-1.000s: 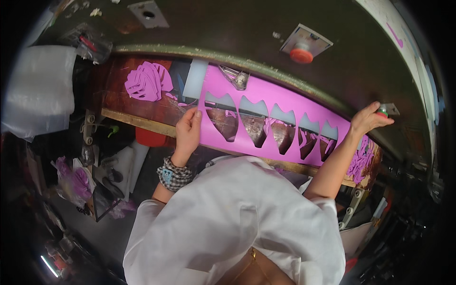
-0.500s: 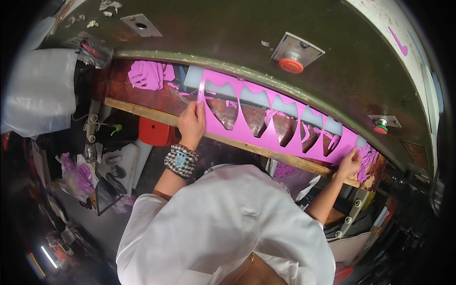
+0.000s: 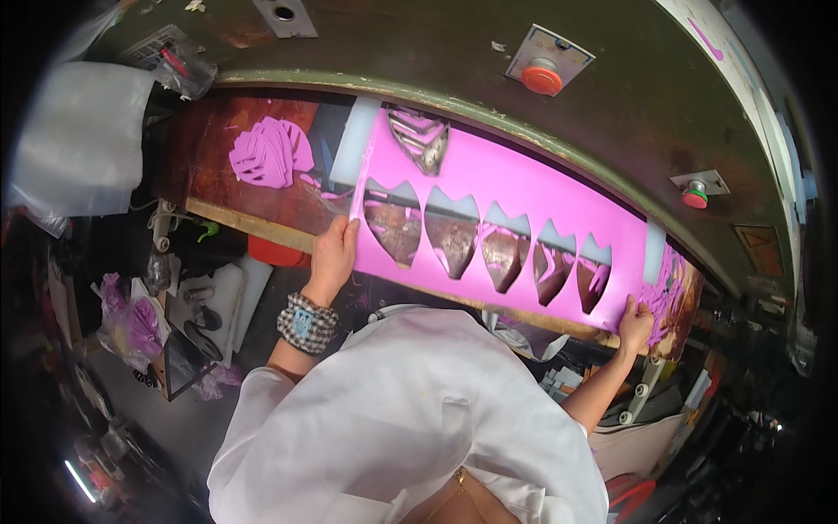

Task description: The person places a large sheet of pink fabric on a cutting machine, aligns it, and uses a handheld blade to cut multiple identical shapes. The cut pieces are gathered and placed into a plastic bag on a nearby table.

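A pink foam sheet (image 3: 532,179) with a row of several pointed cut-outs along its near side is stretched between my two hands. My left hand (image 3: 333,253) pinches its left edge, thumb on top. My right hand (image 3: 637,323) grips the near right corner. On the uncut far part of the sheet, near its left end, lies a shield-shaped metal cutting die (image 3: 421,141). Through the cut-outs show the brown work surface, pink scraps and a pale translucent board (image 3: 356,144) that lies under the sheet.
Stacked pink cut pieces (image 3: 266,153) lie at the left of the table. Pink scraps (image 3: 666,288) pile up at the right end. A wooden strip (image 3: 249,225) edges the near side. The green machine beam (image 3: 393,44) beyond carries a red button (image 3: 541,79) and another red-topped button (image 3: 695,196).
The sheet has shifted toward me, baring more of its uncut far part. The cutting die now shows on it. Both hands keep their grip and have moved slightly nearer.
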Tool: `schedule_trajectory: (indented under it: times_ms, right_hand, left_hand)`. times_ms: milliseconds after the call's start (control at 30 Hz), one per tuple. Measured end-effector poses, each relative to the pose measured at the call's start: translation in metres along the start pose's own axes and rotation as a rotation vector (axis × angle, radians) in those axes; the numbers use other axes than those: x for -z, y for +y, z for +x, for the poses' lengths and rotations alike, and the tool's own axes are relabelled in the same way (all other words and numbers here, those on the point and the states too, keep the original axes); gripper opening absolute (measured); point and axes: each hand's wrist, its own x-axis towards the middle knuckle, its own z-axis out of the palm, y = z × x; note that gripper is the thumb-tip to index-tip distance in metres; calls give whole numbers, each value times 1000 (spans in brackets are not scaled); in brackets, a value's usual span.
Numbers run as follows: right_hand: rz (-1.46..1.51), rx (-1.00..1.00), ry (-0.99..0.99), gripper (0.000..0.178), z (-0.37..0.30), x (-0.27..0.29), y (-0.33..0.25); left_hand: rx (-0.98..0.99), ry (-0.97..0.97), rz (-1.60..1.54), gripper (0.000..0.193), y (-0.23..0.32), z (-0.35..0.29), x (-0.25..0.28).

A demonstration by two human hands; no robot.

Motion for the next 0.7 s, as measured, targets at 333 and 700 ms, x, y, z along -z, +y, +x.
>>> schedule_trajectory:
  times_ms: [333,700]
  right_hand:
    - [732,1139,-379,96,-126,-145,-351]
    - [1504,418,-879,90,-106,-135,-350]
  left_hand:
    - [-261,181,172,21,31,119,-30]
    - [-168,136,-72,17,48,135,-45]
